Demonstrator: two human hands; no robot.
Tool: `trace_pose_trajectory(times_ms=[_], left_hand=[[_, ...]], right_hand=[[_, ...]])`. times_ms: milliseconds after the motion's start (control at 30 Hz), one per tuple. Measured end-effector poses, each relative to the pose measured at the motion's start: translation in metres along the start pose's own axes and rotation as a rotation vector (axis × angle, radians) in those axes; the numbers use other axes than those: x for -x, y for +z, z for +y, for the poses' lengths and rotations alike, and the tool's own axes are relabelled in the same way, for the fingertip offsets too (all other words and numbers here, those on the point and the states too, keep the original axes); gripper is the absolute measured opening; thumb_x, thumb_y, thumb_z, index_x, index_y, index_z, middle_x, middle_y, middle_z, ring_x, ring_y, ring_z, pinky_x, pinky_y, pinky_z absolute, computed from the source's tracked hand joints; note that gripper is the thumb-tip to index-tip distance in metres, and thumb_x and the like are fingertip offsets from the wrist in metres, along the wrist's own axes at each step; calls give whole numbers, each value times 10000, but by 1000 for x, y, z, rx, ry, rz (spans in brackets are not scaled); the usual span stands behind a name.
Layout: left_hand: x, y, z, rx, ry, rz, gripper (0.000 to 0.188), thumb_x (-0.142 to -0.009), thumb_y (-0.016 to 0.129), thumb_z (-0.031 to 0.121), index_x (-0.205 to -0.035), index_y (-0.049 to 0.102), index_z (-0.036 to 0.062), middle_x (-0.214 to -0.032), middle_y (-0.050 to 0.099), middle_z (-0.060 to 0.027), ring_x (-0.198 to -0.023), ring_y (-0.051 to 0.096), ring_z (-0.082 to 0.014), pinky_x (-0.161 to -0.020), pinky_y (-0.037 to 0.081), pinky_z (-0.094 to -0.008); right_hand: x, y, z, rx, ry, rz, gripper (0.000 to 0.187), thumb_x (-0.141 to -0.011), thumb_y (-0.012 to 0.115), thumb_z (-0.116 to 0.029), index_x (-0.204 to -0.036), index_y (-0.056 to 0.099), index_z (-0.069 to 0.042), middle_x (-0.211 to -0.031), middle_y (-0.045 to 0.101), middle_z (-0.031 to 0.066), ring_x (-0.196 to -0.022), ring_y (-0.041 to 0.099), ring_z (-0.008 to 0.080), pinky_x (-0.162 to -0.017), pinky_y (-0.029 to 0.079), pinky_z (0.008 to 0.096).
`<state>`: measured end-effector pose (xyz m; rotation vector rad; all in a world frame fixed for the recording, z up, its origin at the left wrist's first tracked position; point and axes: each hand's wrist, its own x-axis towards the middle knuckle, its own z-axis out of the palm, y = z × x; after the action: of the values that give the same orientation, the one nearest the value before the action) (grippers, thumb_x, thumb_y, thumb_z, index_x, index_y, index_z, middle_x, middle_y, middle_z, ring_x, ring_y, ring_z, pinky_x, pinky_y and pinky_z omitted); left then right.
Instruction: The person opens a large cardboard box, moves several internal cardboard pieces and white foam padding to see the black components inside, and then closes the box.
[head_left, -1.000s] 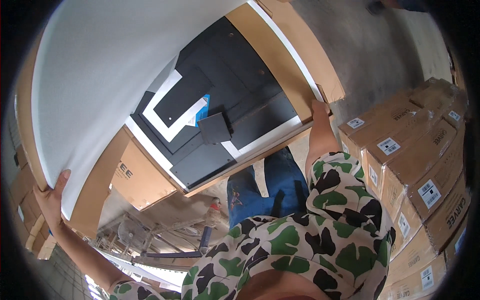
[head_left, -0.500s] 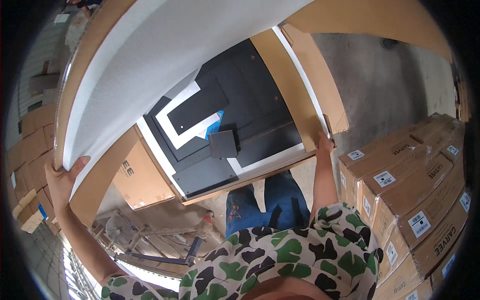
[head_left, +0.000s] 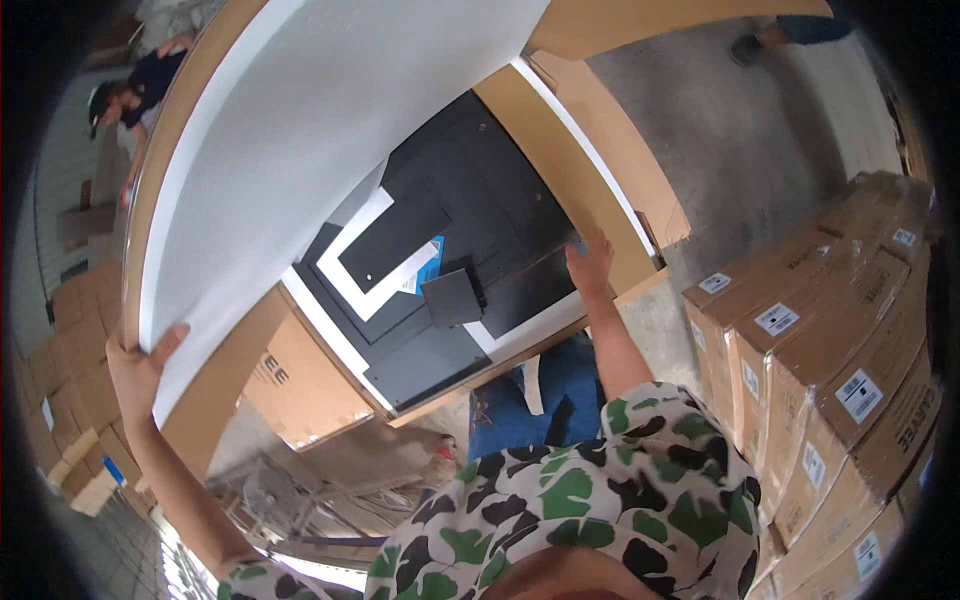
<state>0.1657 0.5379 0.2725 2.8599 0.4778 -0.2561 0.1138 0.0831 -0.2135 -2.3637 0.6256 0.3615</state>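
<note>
With fingers wrapped round its edge, my left hand (head_left: 145,370) holds up a large white foam sheet (head_left: 300,130) with a brown cardboard edge, which slants over the left part of an open cardboard box (head_left: 625,290). Over the right side of that box is my right hand (head_left: 590,262), its fingers apart and nothing in it. It is nearest to the brown inner strip and the black panels (head_left: 500,170) packed in the box. On the panels lie an L-shaped white foam piece (head_left: 365,305), a blue-and-white leaflet (head_left: 429,268) and a small dark square piece (head_left: 452,298).
Stacked cartons (head_left: 790,340) with white labels stand close on my right. More cartons (head_left: 85,340) are piled at the far left. A person (head_left: 140,95) is beyond the foam sheet, and another person's leg (head_left: 770,40) shows at the top right. Below left is a fan (head_left: 268,492).
My right hand has let go of the box's right edge and moved inward over the box. My left hand keeps the foam sheet raised. A person and a leg have come into view.
</note>
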Motion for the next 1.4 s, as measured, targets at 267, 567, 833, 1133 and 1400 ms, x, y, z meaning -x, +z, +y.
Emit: trace_pose_trajectory(times_ms=[267,567,833,1133,1400], left_hand=[[11,-2,-17,7,-111,81,386,-656,815,179,-889,609,-49,-784,644,-84,-692,584,-140,-652,469,-269],[3,7,-6,44,-64,65,374,-651,817,198,-854,616,-44,-725,641,-82,-646,586,-124,-618,470,-264],[-5,-7,3,10,53,55,324,-663,800,182,-821,621,-38,-679,630,-67,-585,564,-106,-574,458,-248],[6,-5,0,37,81,36,417,-648,804,295,-835,629,-35,-673,651,-101,-556,634,-153,-541,505,-268],[19,-2,7,-27,103,57,468,-629,805,318,-886,635,-35,-688,654,-115,-555,637,-171,-549,512,-281]], right_hand=[[-22,-44,-27,750,-15,-115,1110,-600,761,-459,-1437,69,-228,-1441,125,220,-1300,185,407,-1026,166,540],[-10,-73,-49,694,-151,5,940,-584,690,-262,-1398,222,-308,-1320,311,220,-1164,330,402,-989,229,487],[70,-141,-46,595,-185,113,865,-544,701,-275,-1344,372,-241,-1256,413,203,-1109,398,393,-962,290,484],[161,-158,-31,59,-114,-39,809,-456,721,-291,-1231,507,-197,-1130,528,161,-1064,469,347,-935,368,428],[162,-92,-65,269,-309,32,700,-554,688,-323,-1224,498,-248,-1221,445,198,-1057,443,379,-933,350,446]])
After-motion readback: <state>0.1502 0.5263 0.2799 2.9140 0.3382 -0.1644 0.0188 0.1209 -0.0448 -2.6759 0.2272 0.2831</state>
